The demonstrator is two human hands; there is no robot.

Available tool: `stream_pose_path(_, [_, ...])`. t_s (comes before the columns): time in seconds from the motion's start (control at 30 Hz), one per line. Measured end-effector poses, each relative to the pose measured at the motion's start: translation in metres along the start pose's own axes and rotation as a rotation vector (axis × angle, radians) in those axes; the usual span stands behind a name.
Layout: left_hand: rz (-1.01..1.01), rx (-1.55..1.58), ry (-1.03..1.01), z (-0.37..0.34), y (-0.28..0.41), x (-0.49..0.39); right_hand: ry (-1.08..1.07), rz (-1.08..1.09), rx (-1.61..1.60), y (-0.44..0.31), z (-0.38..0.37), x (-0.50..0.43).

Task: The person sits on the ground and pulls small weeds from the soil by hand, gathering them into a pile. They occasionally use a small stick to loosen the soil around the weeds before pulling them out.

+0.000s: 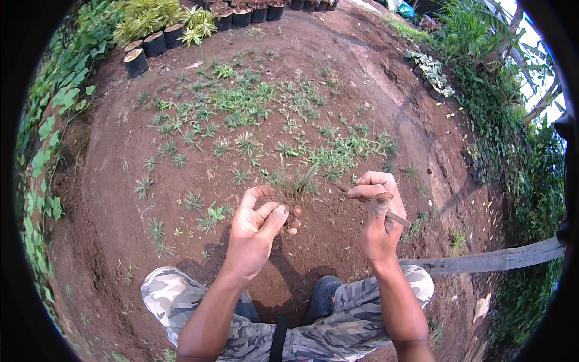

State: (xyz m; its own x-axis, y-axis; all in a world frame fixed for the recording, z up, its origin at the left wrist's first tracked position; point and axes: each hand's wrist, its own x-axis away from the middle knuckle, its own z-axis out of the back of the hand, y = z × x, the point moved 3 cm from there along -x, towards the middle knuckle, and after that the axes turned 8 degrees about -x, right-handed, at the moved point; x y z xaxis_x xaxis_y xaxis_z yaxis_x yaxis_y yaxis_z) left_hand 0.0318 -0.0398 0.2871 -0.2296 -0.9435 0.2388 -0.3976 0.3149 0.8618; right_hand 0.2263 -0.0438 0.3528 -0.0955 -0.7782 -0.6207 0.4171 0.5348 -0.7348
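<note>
My left hand (262, 221) is closed around the root end of a small grass tuft (296, 183), whose narrow blades point away from me. Soil clings to the thumb and fingertips. To its right, my right hand (382, 206) grips a thin stick-like tool (398, 219), one end showing below the palm and a dark, narrow tip pointing left past the fingers. The tool's exact kind cannot be told. The tip and the tuft are apart. Small spiky grass plants (248, 145) grow in the brown soil beyond both hands.
Black pots of yellow-green plants (135, 62) stand at the far left, with more dark pots (241, 17) along the far edge. Leafy vines (43, 158) line the left side. A wooden pole (488, 261) lies at the right, by my knee. Dark clogs (325, 294) are on my feet.
</note>
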Motion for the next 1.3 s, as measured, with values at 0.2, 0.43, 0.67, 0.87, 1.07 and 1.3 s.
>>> stream_pose_path(0.2, [-0.054, -0.061, -0.043, -0.006, -0.003, 0.001, -0.138, -0.619, -0.195, 0.005, -0.018, 0.023])
stream_pose_path(0.43, [-0.096, -0.098, -0.091, -0.01, -0.006, 0.002, -0.297, -0.689, -0.274, 0.01, -0.029, 0.026])
stream_pose_path(0.67, [-0.115, -0.176, -0.108, -0.008, -0.01, 0.003, -0.227, -0.69, -0.275, 0.008, -0.024, 0.025])
stream_pose_path(0.87, [-0.181, -0.185, -0.095, -0.011, -0.011, 0.005, -0.166, -0.731, -0.291, 0.005, -0.024, 0.021])
stream_pose_path(1.07, [-0.173, -0.211, -0.102, -0.013, -0.015, 0.006, 0.054, -0.543, -0.074, 0.011, -0.008, 0.008])
stream_pose_path(1.3, [-0.091, -0.098, -0.041, -0.007, -0.011, 0.004, 0.113, -0.646, -0.193, 0.019, 0.012, 0.006])
